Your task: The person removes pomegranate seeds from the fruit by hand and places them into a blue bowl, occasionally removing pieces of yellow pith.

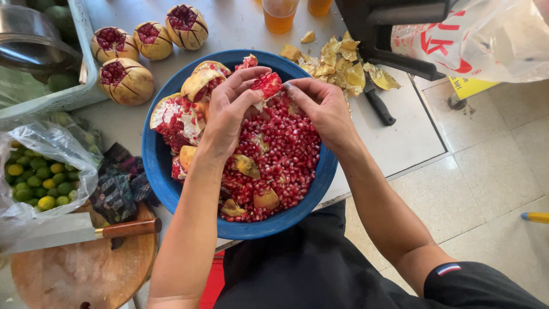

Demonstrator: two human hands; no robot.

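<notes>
Both hands work over a large blue bowl (154,166) full of red pomegranate seeds (289,154) and bits of yellow rind. My left hand (229,111) and my right hand (320,106) together hold a broken pomegranate piece (266,84) above the bowl's far side, fingers pinching its seeded flesh. Opened pomegranate chunks (183,109) with seeds still in them lie in the bowl to the left of my left hand.
Several scored pomegranates (126,80) sit on the table behind the bowl. Peel scraps (343,63) and a black-handled knife (378,106) lie at right. A cleaver (74,232) rests on a round wooden board (80,274), beside a bag of limes (37,180). Two glasses of amber drink (279,14) stand at the back.
</notes>
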